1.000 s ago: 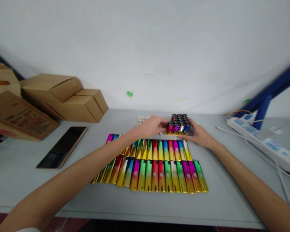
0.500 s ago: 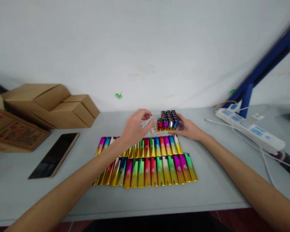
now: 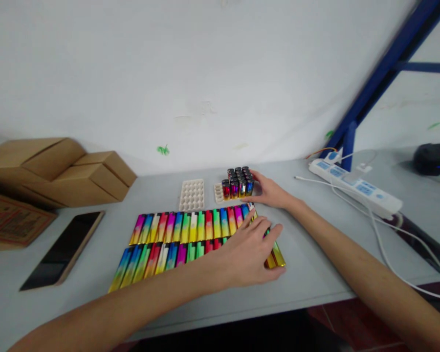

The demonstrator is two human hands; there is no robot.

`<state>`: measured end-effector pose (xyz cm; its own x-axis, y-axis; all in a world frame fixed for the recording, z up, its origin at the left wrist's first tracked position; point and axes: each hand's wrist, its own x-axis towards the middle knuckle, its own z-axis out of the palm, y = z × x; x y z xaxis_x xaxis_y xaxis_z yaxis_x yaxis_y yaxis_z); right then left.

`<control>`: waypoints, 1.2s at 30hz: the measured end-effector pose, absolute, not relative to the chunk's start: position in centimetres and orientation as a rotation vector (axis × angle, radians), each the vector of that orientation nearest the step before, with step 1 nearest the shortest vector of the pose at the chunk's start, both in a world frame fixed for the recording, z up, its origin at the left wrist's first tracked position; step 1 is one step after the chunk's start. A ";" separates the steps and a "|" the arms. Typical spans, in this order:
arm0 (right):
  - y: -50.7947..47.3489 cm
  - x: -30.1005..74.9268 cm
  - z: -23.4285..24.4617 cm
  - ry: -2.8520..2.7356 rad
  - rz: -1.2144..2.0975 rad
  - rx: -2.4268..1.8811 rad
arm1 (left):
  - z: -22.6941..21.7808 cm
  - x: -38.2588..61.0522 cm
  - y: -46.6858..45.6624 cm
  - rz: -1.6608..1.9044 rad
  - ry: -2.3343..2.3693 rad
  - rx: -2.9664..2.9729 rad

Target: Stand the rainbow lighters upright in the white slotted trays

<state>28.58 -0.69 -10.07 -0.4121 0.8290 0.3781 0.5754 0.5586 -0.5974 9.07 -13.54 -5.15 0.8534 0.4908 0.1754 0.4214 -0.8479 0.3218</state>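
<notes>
Two rows of shiny, rainbow-coloured lighters lie side by side on the table, a back row [image 3: 186,228] and a front row [image 3: 146,264]. Over the right end of the front row is my left hand [image 3: 250,250], fingers apart, with its thumb beside the endmost lighters; the fingertips partly cover them. My right hand [image 3: 270,192] grips the right side of a white pitted tray [image 3: 219,194], thumb in front and fingers behind. Several upright lighters [image 3: 238,183] with dark tops stand in that tray. Left of it lies a second white tray [image 3: 192,194] with bare pits.
Cardboard boxes [image 3: 55,171] stand at the back left, with a phone [image 3: 64,249] in front of them. On the right are a white power strip [image 3: 355,188], loose white cables and a blue metal frame [image 3: 366,98]. A white wall rises behind the table.
My left hand has moved from beside the tray, across the rows, to the right end of the front row. The second tray now shows fully. My right hand stays at its tray; the view has shifted.
</notes>
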 end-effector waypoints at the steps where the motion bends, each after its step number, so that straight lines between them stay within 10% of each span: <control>1: -0.7 28.6 -10.0 -2.138 0.505 -1.117 | -5.2 9.2 -13.6 0.391 0.686 2.726; 36: -1.4 28.0 -9.0 -2.118 0.556 -1.174 | -3.0 1.8 -10.5 0.765 0.775 1.465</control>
